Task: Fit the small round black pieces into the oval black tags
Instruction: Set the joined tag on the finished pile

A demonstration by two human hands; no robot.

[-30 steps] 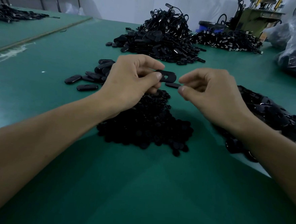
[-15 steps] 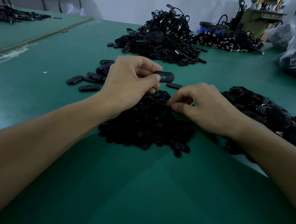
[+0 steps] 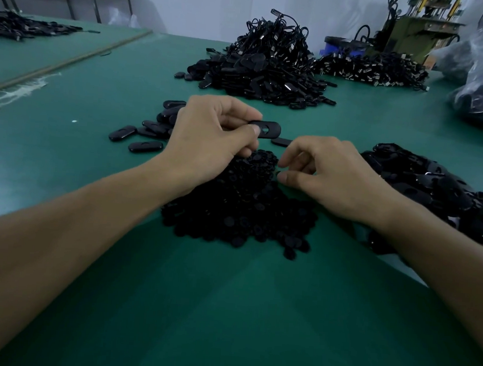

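One tag (image 3: pixel 269 129), long axis sideways, sat pinched in my left hand (image 3: pixel 209 140); right hand (image 3: pixel 335 178) curled over pieces (image 3: pixel 241 208) just below it, hold unclear.

The heap of small round black plastic pieces (image 3: pixel 241 211) lies on the green mat-topped table (image 3: pixel 225 310), beneath both hands' fingers. The left hand (image 3: pixel 209 140) pinches an oval black plastic tag (image 3: pixel 268 129) above the heap's far edge; the right hand (image 3: pixel 335 178) has its fingertips (image 3: pixel 285 178) at the heap's right edge. A lone tag (image 3: pixel 280 141) lies just beyond them, loose tags (image 3: pixel 149 130) left of the left fingers, a flat tag pile (image 3: pixel 434 190) right of the right fingers, a tall corded-tag heap (image 3: pixel 265 67) well behind
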